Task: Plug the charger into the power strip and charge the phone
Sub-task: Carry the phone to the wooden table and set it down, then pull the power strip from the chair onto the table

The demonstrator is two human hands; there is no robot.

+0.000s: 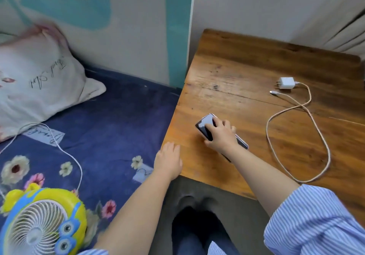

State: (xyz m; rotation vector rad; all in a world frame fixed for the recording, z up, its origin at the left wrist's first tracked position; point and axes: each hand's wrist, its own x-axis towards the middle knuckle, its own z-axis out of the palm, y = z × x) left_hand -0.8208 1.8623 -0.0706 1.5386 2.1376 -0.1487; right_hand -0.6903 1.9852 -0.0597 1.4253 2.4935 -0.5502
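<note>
Your right hand [219,134] closes over the phone [207,125] lying on the worktop [246,73], probably to pick it up. Your left hand [167,161] rests open, empty. The charger [287,83] lies well apart.

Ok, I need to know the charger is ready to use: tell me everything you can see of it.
The charger is a small white plug block lying on its side on the wooden table, prongs pointing left, plugged into nothing. A pale cable leaves its right end, runs in a big loop and ends in a free connector just below the block. Neither hand touches it.
</note>
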